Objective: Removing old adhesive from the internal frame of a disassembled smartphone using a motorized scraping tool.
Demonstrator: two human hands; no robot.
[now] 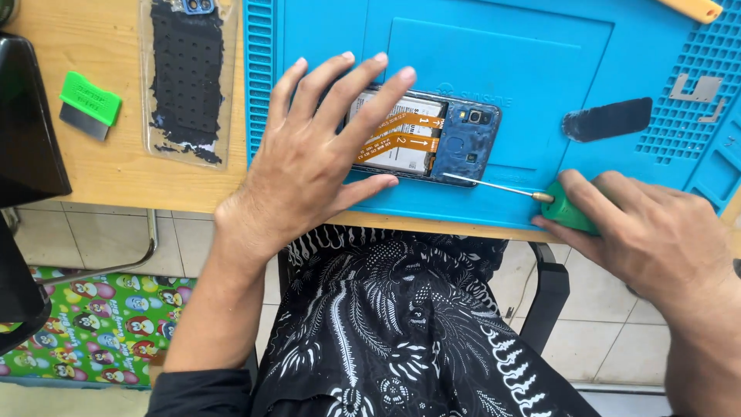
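Left hand: the left hand (312,154) is spread flat, fingers released, and pressed on the opened phone (432,135).
Right hand: the right hand (644,224) is closed around the green-handled screwdriver (540,197).
Screwdriver tip: it is laid against the phone's lower edge, just beside the left thumb.
Phone: it is held on the blue mat (502,54), between both hands; orange ribbon cables (405,135) are seen beside the left fingertips.
Beyond the left hand: a clear phone cover (187,77) and a green scraper (89,104) are seen.
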